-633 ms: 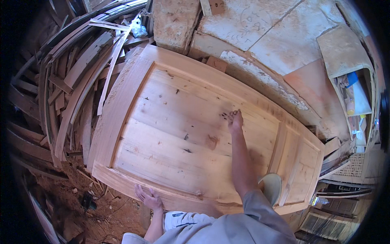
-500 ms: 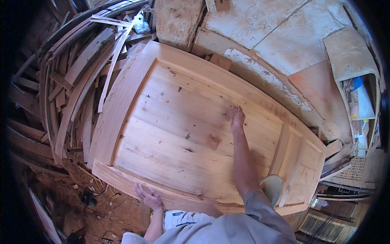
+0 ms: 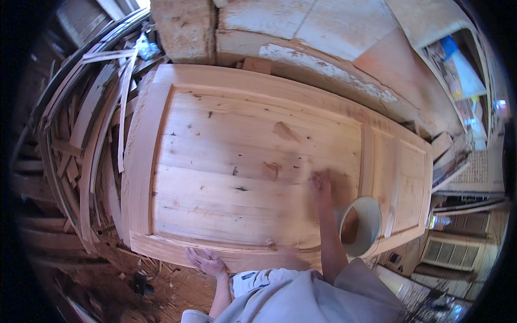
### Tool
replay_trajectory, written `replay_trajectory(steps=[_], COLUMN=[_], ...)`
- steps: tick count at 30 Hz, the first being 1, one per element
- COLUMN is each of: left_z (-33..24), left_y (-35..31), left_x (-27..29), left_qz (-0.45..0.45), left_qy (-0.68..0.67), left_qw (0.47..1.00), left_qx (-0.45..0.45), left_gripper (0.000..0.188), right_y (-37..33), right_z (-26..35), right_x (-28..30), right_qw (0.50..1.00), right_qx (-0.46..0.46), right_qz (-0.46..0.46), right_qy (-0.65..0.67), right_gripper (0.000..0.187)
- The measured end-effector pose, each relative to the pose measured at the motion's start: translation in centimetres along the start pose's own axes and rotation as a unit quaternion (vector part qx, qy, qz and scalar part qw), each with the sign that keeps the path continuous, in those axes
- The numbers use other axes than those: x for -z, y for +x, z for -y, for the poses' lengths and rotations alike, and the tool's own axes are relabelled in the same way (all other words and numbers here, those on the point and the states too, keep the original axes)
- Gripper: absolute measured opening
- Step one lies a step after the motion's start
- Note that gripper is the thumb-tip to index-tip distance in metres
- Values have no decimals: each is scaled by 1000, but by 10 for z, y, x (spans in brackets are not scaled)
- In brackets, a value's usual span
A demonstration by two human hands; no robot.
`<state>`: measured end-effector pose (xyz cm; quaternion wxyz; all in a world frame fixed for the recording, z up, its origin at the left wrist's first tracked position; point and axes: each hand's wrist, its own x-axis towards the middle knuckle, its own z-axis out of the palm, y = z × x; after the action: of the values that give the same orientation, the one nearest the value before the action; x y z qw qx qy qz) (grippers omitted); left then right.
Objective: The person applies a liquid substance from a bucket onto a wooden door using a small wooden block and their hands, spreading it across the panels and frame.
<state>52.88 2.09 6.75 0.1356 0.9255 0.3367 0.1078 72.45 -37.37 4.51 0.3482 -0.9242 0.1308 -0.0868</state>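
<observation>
A large pale wooden panel door [image 3: 215, 140] lies flat in front of me, its wide panel framed by raised rails. My left hand [image 3: 208, 263] rests open on the frame's near edge, fingers spread. Over the panel's right part reaches my right hand [image 3: 321, 185], somewhat blurred, its fingers curled together against the wood; what lies under them, if anything, is hidden. Brown patches [image 3: 271, 170] and dark knots mark the boards. Beside my right forearm stands a pale, wide-mouthed round thing [image 3: 372, 226], brownish inside; its kind I cannot make out.
Stacked timber offcuts [image 3: 89, 140] crowd the left side. Along the far side runs a rough wall [image 3: 258, 21] with a stone-like block [image 3: 184, 32]. A shelf box [image 3: 458, 75] with small items stands at the far right. Reddish dirt and scraps [image 3: 167, 288] cover the ground near left.
My right hand has moved nearer to me over the panel, uncovering a brown patch. My left hand stays at the near edge. The whole view has turned slightly, and the round thing shows more.
</observation>
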Motion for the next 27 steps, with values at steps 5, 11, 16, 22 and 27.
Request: replay_trajectory(steps=[5, 11, 16, 22, 27], left_z=[0, 1, 3, 14, 5], left_y=[-5, -10, -16, -15, -20], left_x=[-1, 6, 6, 5, 4], left_qz=[-13, -30, -28, -46, -45], left_qy=[-26, -19, -27, -30, -47], left_qw=[999, 999, 999, 998, 997], left_qx=[-17, -23, 0, -8, -30], left_gripper=[54, 51, 52, 53, 52], right_y=[-99, -119, -142, -172, -207], right_z=[110, 34, -75, -98, -148], right_x=[115, 194, 153, 112, 125], right_qw=[976, 969, 914, 843, 888], right_qx=[-135, -192, -141, -164, -140], right_qz=[-18, -28, 212, 248, 186], right_qy=[172, -151, -316, -448, -397], right_gripper=[21, 24, 45, 61, 46])
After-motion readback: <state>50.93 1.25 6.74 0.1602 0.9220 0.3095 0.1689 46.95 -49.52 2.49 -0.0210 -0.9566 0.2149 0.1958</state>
